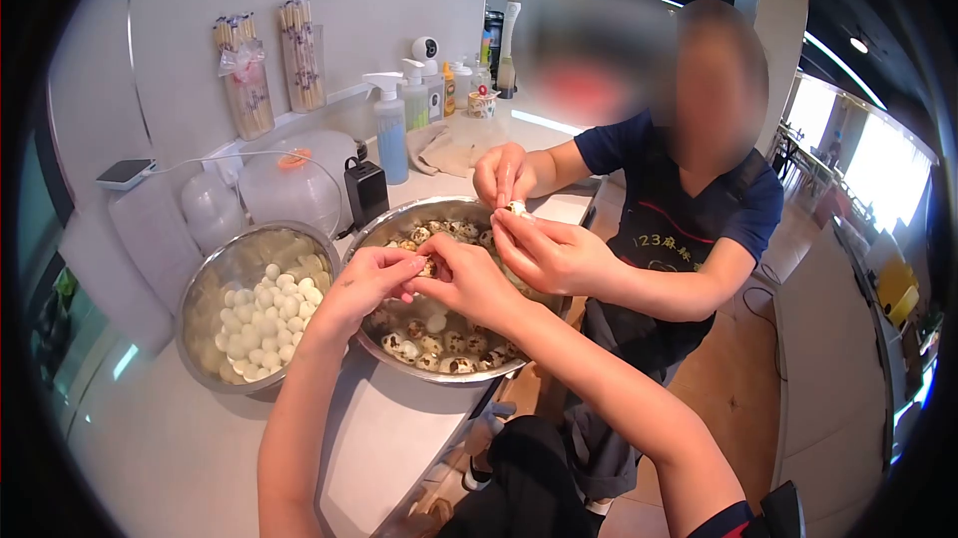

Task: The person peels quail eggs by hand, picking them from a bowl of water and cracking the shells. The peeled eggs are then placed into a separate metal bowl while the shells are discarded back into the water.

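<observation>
Over a large metal bowl (371,346) of speckled quail eggs in water, my left hand (371,283) and my right hand (467,283) meet. Between their fingertips is a speckled quail egg (427,267), partly hidden by the fingers. Both hands are closed on it. Loose quail eggs (457,343) lie in the water beneath, some with bits of white showing. To the left stands a second metal bowl (190,338) holding many white peeled eggs (267,318). Opposite me, a co-worker's hands (539,239) hold another quail egg (516,208) above the far rim.
A black charger block (365,189) and a blue spray bottle (390,134) stand behind the bowls. A cloth (444,151) lies near several bottles. Holders of wrapped chopsticks (249,89) hang on the wall. The co-worker (669,199) is close on the right, past the counter's edge.
</observation>
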`<state>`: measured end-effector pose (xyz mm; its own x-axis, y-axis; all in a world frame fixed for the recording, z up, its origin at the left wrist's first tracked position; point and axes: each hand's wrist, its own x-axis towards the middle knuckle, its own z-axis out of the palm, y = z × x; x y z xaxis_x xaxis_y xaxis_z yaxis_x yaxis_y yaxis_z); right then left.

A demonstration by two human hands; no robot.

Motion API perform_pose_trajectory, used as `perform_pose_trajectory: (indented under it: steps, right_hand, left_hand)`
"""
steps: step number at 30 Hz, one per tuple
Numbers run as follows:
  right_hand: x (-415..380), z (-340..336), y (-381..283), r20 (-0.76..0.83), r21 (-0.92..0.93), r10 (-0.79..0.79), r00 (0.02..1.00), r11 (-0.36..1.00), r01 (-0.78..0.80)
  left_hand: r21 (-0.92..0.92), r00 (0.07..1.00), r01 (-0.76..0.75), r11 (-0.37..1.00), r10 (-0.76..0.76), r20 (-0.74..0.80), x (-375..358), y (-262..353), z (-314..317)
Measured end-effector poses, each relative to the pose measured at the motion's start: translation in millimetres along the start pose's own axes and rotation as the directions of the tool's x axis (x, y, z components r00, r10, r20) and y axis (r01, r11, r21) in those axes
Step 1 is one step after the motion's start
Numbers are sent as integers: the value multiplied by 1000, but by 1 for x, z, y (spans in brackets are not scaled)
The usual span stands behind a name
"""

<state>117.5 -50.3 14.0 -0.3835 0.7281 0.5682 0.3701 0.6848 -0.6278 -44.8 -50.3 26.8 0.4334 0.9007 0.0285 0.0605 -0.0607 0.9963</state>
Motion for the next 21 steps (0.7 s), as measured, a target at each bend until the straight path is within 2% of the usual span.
perform_pose_trajectory:
  steps: [1, 4, 6, 8, 9, 13, 15, 18, 21]
  right_hand:
    - [0, -1, -4, 8, 15, -41, 999, 999, 40]
    - [0, -1, -3, -15, 72, -45, 999, 996, 46]
    - [2, -2, -2, -1, 58, -34, 999, 998, 34]
    - [1, 0, 3, -1, -3, -140, 990, 990, 140]
    - [1, -1, 2, 23, -23, -134, 991, 991, 134]
    - [-1, -3, -6, 6, 20, -113, 994, 993, 113]
    - [-1, -1, -5, -58, 126, -65, 996, 989, 72]
    - [2, 1, 5, -85, 83, -123, 989, 988, 130]
    - [0, -2, 2, -75, 76, -92, 993, 992, 98]
  left_hand:
    - [-78, 1000, -12, 997, 12, 4, -2, 0, -1]
    - [-121, 1000, -4, 993, 4, -4, 1, -4, -4]
    - [-129, 998, -57, 990, 54, -27, 2, -4, -3]
    - [-108, 1000, -6, 994, 3, -22, 1, -3, -1]
    - [-11, 998, -10, 1000, 10, -57, 0, -1, 2]
    - [15, 999, -21, 1000, 21, -37, 3, -9, -4]
    - [-117, 998, -60, 991, 57, -30, 5, -13, -7]
    - [-140, 998, -55, 989, 50, -34, 1, -8, -4]
    - [-155, 999, -43, 987, 42, -15, 2, -8, -4]
